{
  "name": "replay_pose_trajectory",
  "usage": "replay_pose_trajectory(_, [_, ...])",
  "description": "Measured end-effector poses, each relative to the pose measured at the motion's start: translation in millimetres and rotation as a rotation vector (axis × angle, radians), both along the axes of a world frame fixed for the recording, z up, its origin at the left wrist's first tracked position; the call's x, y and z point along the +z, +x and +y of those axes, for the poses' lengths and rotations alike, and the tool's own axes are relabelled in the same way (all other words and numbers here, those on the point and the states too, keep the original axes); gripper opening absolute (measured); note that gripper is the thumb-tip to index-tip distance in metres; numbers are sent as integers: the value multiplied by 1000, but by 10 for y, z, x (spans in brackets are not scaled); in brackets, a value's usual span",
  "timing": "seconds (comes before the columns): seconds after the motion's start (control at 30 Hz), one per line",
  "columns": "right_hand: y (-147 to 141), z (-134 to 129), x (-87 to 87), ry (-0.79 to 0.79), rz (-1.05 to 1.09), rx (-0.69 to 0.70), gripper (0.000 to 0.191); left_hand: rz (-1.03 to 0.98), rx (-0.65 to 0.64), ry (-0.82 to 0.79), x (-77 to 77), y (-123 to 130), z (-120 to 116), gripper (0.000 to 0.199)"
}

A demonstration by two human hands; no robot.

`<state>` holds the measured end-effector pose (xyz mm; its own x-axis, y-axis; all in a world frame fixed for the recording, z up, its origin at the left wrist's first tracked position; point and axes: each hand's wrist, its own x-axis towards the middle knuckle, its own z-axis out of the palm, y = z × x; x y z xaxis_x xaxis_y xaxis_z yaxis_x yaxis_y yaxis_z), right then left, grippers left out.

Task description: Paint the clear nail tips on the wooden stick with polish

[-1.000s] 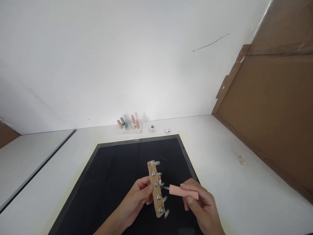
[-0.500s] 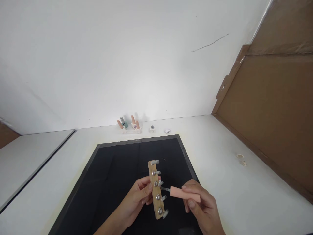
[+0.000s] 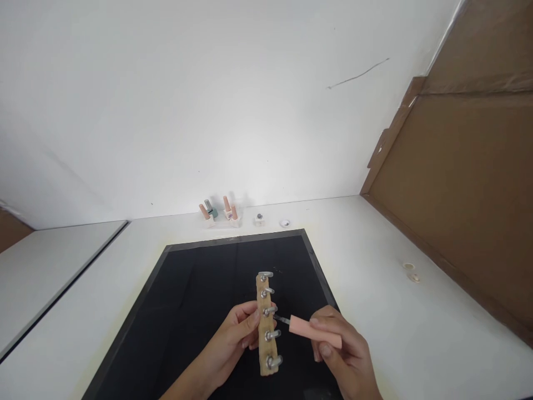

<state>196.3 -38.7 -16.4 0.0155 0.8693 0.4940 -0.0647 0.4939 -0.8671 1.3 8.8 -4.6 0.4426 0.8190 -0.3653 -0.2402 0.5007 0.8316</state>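
Note:
My left hand grips a narrow wooden nail-tip stand near its middle, holding it lengthwise over the black mat. Several clear false nails stick out from metal posts along the strip, pointing right. Between the thumb and fingers of my right hand is a nail polish brush with a peach handle. Its bristle end lies at the middle false nail; whether it touches the nail, I cannot tell.
Several nail polish bottles stand along the back wall. Beside them are an uncapped bottle and a small white dish. Two small rings lie on the white table at right. A brown cardboard panel borders the right side.
The nail-tip stand has turned slightly in my left hand, its far end moving right and its near end a little left. The brush has tilted slightly and stays by the middle nail.

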Motion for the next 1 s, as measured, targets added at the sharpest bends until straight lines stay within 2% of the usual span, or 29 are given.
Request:
replay_pose_trajectory(0.13, [-17, -1, 61, 24, -89, -4, 21, -7, -2, 13, -18, 1, 7, 42])
replay_pose_trajectory(0.33, [-8, 6, 7, 53, -149, -77, 21, -9, -30, 5, 6, -2, 0, 42])
replay_pose_trajectory(0.43, [-5, 4, 10, 111, -154, -104, 21, -15, -34, 10, -8, -4, 1, 41])
replay_pose_trajectory(0.57, [-31, 9, 86, 249, -263, -49, 23, -21, -33, 29, -50, -8, 2, 38])
replay_pose_trajectory(0.67, [-55, 11, 136, 279, -328, -44, 25, -11, -28, 31, -58, -8, 1, 38])
replay_pose_trajectory(0.9, [-56, 3, 112, 326, -315, -203, 33, -14, -26, 1, -28, -1, 11, 41])
replay_pose_trajectory(1.0, [-45, -4, 110, 334, -304, -200, 33, -27, -29, 3, -29, -1, 12, 40])
